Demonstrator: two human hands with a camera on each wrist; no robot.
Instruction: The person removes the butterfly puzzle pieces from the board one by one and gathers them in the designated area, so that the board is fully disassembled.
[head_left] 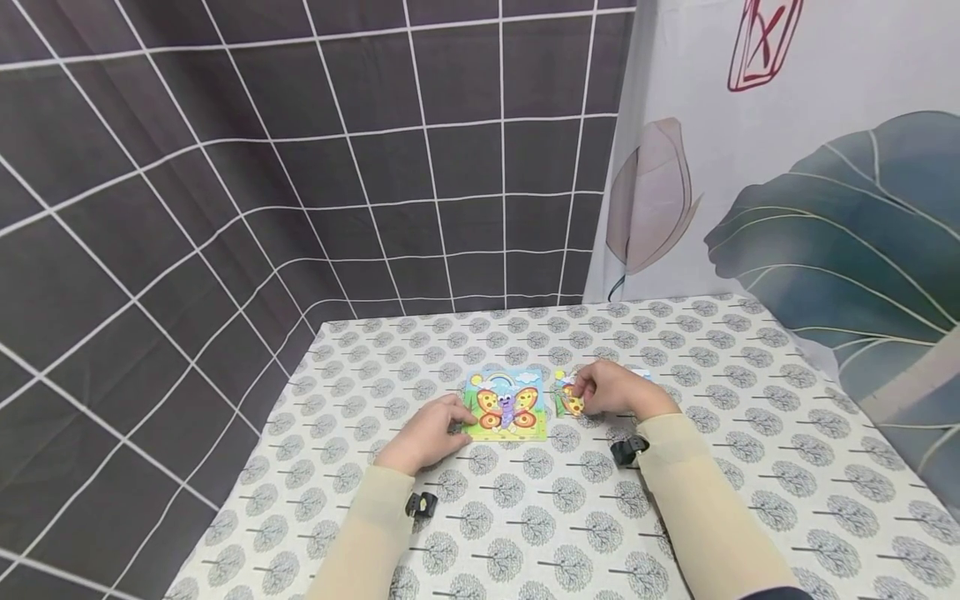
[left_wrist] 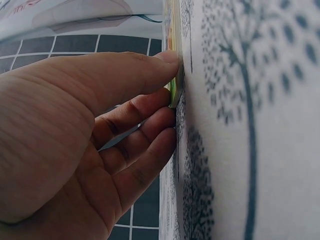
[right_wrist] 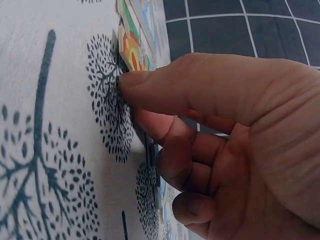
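Observation:
A square butterfly puzzle (head_left: 507, 406) with a purple body and orange-red wings lies on the patterned cloth. My left hand (head_left: 429, 433) holds it by its near left corner; in the left wrist view the thumb and forefinger (left_wrist: 137, 110) meet the board's thin edge (left_wrist: 174, 90). To the right, my right hand (head_left: 617, 388) pinches a puzzle piece (head_left: 573, 405) with a yellow-and-red wing print between thumb and forefinger. In the right wrist view, that piece (right_wrist: 131, 52) shows beyond the thumb tip. Other loose pieces (head_left: 560, 379) lie beside and partly behind the right hand.
A tree-print cloth (head_left: 510, 517) covers the table. Behind it hangs a dark gridded curtain (head_left: 450, 167), and at the right a pale curtain with large leaves (head_left: 862, 233). Each wrist wears a black strap-mounted device (head_left: 628, 451).

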